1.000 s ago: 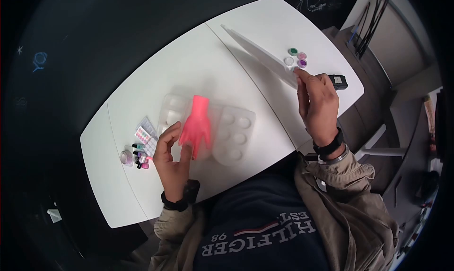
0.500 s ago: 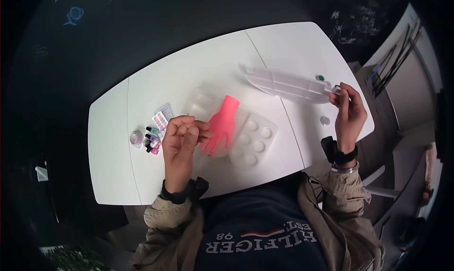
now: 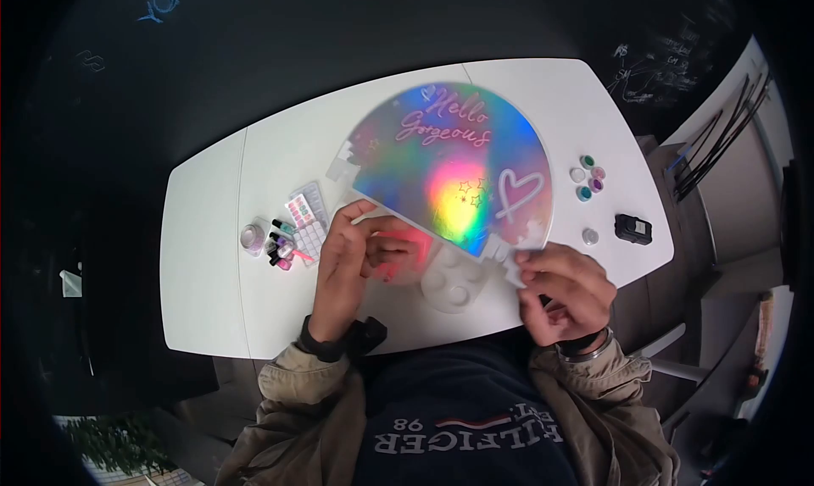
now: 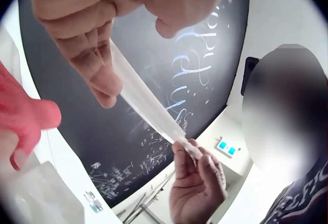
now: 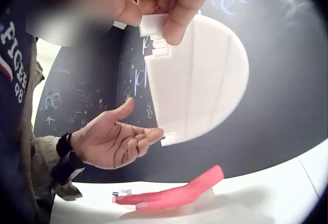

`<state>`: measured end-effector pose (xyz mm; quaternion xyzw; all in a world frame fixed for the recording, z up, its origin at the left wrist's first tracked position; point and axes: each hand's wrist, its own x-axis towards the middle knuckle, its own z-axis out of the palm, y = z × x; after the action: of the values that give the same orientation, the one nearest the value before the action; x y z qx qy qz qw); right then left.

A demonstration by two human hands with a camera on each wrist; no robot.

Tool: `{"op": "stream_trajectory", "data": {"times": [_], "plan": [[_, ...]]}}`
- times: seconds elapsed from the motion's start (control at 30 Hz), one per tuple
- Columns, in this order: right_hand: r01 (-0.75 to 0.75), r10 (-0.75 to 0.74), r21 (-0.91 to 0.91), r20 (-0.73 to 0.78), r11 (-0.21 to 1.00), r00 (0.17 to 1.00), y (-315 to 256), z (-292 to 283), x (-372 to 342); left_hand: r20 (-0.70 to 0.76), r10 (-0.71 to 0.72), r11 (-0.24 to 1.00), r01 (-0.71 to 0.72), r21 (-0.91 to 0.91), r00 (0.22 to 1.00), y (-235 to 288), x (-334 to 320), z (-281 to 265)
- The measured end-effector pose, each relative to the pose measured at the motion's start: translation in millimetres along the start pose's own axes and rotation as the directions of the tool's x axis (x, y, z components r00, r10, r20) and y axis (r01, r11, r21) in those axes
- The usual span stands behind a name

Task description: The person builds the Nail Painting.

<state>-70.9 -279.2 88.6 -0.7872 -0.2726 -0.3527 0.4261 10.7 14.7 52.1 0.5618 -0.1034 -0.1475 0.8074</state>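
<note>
A half-round lid [image 3: 407,168] with a rainbow-shiny face, reading "Hello Gorgeous", is held up above the table. My right hand [image 3: 570,293] pinches the hinge tab at its near right corner between thumb and fingers. My left hand [image 3: 341,261] is at the straight edge by the other corner, its fingers extended and fingertips right at the edge in the right wrist view. That view also shows the lid's plain white back [image 5: 205,80]. Below lies a pink model hand [image 5: 179,196], partly hidden by my left hand in the head view, beside a translucent tray with round wells [image 3: 458,293].
On the left are nail polish bottles [image 3: 280,250], a round jar [image 3: 252,238] and a sheet of coloured nail pieces [image 3: 299,209]. Several small coloured pots [image 3: 585,194], a clear pot [image 3: 590,237] and a black device [image 3: 632,228] stand at the right.
The lid has come from the right side to the middle and turned, its shiny face now showing to the head camera. My right hand moved inward with it; my left hand came to its edge.
</note>
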Motion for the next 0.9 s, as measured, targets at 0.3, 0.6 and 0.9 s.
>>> {"op": "stream_trajectory", "data": {"times": [0.3,0.6,0.9], "plan": [[0.131,-0.156,0.140,0.178,0.981,0.972,9,31,-6,-0.181,0.021,0.970,-0.064,-0.235,0.983,-11,2,8],[-0.334,0.369,0.242,-0.117,0.911,0.922,26,21,-10,-0.140,0.118,0.983,-0.135,-0.125,0.983,-17,-2,14],[-0.531,0.530,0.270,0.083,0.804,0.844,17,39,6,-0.076,0.063,0.996,-0.068,-0.055,0.995,-36,-2,23]]}}
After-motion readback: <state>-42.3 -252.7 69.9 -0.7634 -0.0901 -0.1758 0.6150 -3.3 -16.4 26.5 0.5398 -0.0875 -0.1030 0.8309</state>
